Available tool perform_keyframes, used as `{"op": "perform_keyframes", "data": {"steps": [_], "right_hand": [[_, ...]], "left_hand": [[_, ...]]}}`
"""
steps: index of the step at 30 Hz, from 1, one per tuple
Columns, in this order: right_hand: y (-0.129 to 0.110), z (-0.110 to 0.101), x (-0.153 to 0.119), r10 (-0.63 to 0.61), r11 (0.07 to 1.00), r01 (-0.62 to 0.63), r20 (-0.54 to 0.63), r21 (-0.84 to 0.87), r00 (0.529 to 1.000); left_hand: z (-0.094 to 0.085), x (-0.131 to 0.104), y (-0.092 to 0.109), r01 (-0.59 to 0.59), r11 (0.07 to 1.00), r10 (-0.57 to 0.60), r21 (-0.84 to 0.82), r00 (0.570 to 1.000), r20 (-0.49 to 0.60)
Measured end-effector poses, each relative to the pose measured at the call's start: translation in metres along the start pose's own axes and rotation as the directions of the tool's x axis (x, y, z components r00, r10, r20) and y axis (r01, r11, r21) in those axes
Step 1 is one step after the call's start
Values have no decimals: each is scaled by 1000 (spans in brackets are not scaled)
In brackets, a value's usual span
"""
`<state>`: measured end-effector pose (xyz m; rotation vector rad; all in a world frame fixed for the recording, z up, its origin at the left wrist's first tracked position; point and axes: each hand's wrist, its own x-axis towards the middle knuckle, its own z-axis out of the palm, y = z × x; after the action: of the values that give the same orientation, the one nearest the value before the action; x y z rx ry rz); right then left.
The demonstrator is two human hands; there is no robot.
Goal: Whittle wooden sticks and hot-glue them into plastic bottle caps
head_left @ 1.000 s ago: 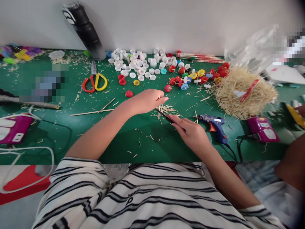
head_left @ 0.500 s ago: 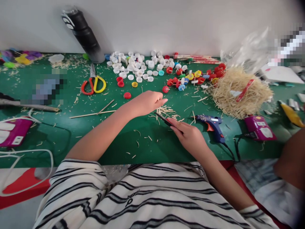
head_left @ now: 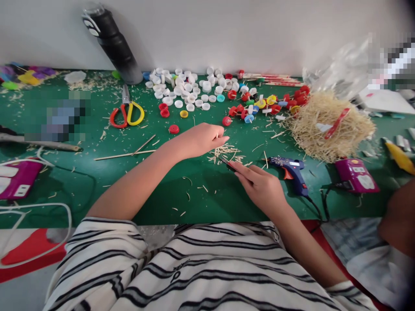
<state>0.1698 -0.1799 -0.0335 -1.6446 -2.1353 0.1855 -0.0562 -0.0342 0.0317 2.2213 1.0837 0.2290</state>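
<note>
My left hand [head_left: 205, 139] is closed in a pinch above the middle of the table, and a small pale bit of a thin wooden stick [head_left: 217, 136] shows between its fingers. Below and right of it, my right hand [head_left: 261, 183] grips a slim dark knife [head_left: 229, 165], its tip pointing up and left. Under the left fingers and by the knife tip lies a small heap of short pale wood pieces [head_left: 231, 151]. The knife is apart from the left hand. Most of what the left fingers hold is hidden.
White bottle caps [head_left: 186, 90], wheel-like caps on sticks [head_left: 249, 108] and a nest of wood shavings [head_left: 327, 125] lie behind. Scissors [head_left: 126, 114] and a black bottle [head_left: 118, 47] stand left. A blue glue gun [head_left: 290, 170] and a purple box [head_left: 356, 175] are right, near another person's arm [head_left: 400, 216].
My right hand has drawn the knife slightly right and down, away from the left fingers. My left hand has hardly moved. The view has shifted a little.
</note>
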Motion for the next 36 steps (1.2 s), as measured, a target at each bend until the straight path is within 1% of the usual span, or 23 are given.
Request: {"op": "perform_keyframes", "data": {"steps": [4, 7, 10, 15, 20, 25, 28, 32, 36], "right_hand": [[1, -6, 2, -27, 1000, 27, -38, -15, 999], [4, -6, -1, -21, 1000, 21, -49, -16, 999], [5, -3, -5, 4, 1000, -4, -47, 5, 999], [0, -3, -3, 32, 999, -32, 4, 40, 999], [-4, -3, 11, 23, 998, -26, 60, 63, 998], [-6, -3, 22, 13, 1000, -15, 105, 27, 994], [-8, -3, 18, 25, 997, -32, 118, 65, 993], [-8, -1, 5, 72, 988, -87, 118, 126, 990], [-5, 3, -6, 84, 984, -99, 106, 148, 991]], "left_hand": [[1, -1, 4, 25, 1000, -26, -10, 997, -68], [0, -1, 5, 52, 999, -53, -13, 996, -73], [0, -1, 5, 48, 999, -48, -4, 995, -88], [2, 2, 2, 50, 998, -47, 24, 994, -102], [5, 6, -3, 26, 999, -21, 44, 992, -127], [6, 6, -3, 21, 999, -15, 44, 991, -132], [5, 4, 3, 24, 999, -20, 38, 993, -118], [5, 1, 13, 17, 999, -12, 49, 996, -93], [5, 0, 16, 18, 999, -14, 39, 995, -96]]}}
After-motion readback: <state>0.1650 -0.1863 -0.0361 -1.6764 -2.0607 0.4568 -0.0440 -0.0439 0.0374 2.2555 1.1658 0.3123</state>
